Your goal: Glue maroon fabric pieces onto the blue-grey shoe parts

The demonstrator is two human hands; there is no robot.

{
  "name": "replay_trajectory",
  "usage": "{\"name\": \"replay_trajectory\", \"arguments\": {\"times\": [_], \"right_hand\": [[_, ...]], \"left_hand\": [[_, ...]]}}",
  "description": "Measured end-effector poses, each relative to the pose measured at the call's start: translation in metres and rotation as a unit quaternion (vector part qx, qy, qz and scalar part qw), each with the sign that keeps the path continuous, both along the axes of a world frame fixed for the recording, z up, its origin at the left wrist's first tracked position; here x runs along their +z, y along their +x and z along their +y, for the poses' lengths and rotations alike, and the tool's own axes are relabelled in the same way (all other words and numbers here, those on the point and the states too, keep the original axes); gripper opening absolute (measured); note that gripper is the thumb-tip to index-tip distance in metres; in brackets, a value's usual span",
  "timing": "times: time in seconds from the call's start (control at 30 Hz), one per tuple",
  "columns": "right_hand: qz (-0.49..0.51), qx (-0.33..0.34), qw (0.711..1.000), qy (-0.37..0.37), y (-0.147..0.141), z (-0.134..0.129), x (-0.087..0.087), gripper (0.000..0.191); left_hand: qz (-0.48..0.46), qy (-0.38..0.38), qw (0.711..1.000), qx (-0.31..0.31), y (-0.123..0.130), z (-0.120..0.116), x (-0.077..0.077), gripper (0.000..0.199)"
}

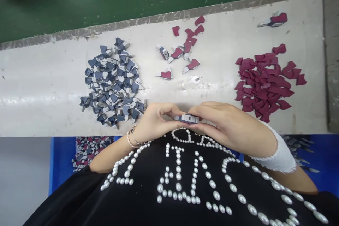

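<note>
Looking down from my head camera, I see both my hands pinching one small navy-and-grey piece [186,118] between them, just over the near edge of the white tabletop [39,99]. My left hand [156,122] grips its left end with curled fingers, and my right hand [227,127] closes on its right end, so neither hand is released. Just beside my left hand lies a heap of navy-and-grey pieces [112,84]. Ahead of my hands, loose maroon cut-outs [189,33] lie among a few maroon-topped pieces [177,53]. A heap of maroon cut-outs [265,83] sits to the right, and a lone maroon-topped piece [272,20] lies near the far edge. Below the tabletop, a blue bin [62,159] holds mixed pieces [91,152]. Bracelets [132,137] circle my left wrist, a white lace cuff [278,152] covers my right forearm, and my black shirt [180,180] is studded with pearls.
</note>
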State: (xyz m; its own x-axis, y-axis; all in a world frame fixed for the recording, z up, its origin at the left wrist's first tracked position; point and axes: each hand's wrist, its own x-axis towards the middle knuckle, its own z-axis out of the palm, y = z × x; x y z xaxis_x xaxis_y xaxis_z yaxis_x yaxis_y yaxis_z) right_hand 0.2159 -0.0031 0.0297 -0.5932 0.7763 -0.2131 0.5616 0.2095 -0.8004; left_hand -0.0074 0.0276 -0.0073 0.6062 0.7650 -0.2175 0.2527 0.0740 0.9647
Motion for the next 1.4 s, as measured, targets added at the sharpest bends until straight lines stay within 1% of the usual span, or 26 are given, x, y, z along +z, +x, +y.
{"name": "replay_trajectory", "arguments": {"times": [0.07, 0.13, 0.27, 0.33, 0.4, 0.5, 0.63, 0.8, 0.93, 1.13, 1.27, 1.4], "right_hand": [[-0.005, -0.003, 1.000, 0.002, -0.001, 0.001, 0.000, 0.015], [-0.011, -0.003, 1.000, 0.006, -0.002, 0.001, 0.001, 0.016], [-0.022, 0.007, 1.000, 0.005, -0.003, 0.001, 0.000, 0.017], [-0.024, 0.013, 1.000, 0.006, -0.003, 0.001, -0.001, 0.017], [-0.022, 0.020, 1.000, 0.004, -0.003, 0.000, -0.002, 0.017], [-0.016, 0.006, 1.000, -0.004, -0.003, -0.002, -0.001, 0.018], [-0.017, -0.024, 0.999, 0.011, -0.005, -0.004, 0.003, 0.023], [-0.018, -0.018, 0.999, 0.025, -0.006, -0.004, 0.008, 0.024], [-0.010, -0.021, 0.999, 0.027, -0.005, -0.004, 0.008, 0.023], [0.000, -0.023, 0.999, 0.027, -0.004, -0.005, 0.007, 0.023], [-0.004, -0.025, 0.999, 0.032, -0.004, -0.004, 0.007, 0.022], [-0.006, -0.021, 1.000, 0.020, -0.004, -0.003, 0.008, 0.022]], "left_hand": [[-0.002, -0.025, 1.000, -0.004, -0.001, 0.001, 0.000, 0.025], [-0.001, -0.020, 1.000, -0.021, -0.001, 0.003, 0.001, 0.024], [0.019, 0.011, 0.995, -0.095, -0.002, 0.007, 0.005, 0.023], [0.030, 0.009, 0.991, -0.128, -0.003, 0.009, 0.006, 0.026], [0.033, 0.005, 0.989, -0.147, -0.004, 0.010, 0.007, 0.029], [0.033, 0.001, 0.989, -0.147, -0.004, 0.010, 0.007, 0.028], [0.043, -0.033, 0.988, -0.143, -0.005, 0.007, 0.010, 0.023], [0.033, -0.045, 0.990, -0.129, -0.005, 0.004, 0.015, 0.022], [0.023, -0.054, 0.991, -0.118, -0.006, 0.003, 0.015, 0.020], [0.025, -0.067, 0.989, -0.130, -0.005, 0.003, 0.015, 0.023], [0.025, -0.055, 0.991, -0.122, -0.003, 0.003, 0.016, 0.021], [0.018, -0.062, 0.991, -0.121, -0.002, 0.003, 0.016, 0.020]]}}
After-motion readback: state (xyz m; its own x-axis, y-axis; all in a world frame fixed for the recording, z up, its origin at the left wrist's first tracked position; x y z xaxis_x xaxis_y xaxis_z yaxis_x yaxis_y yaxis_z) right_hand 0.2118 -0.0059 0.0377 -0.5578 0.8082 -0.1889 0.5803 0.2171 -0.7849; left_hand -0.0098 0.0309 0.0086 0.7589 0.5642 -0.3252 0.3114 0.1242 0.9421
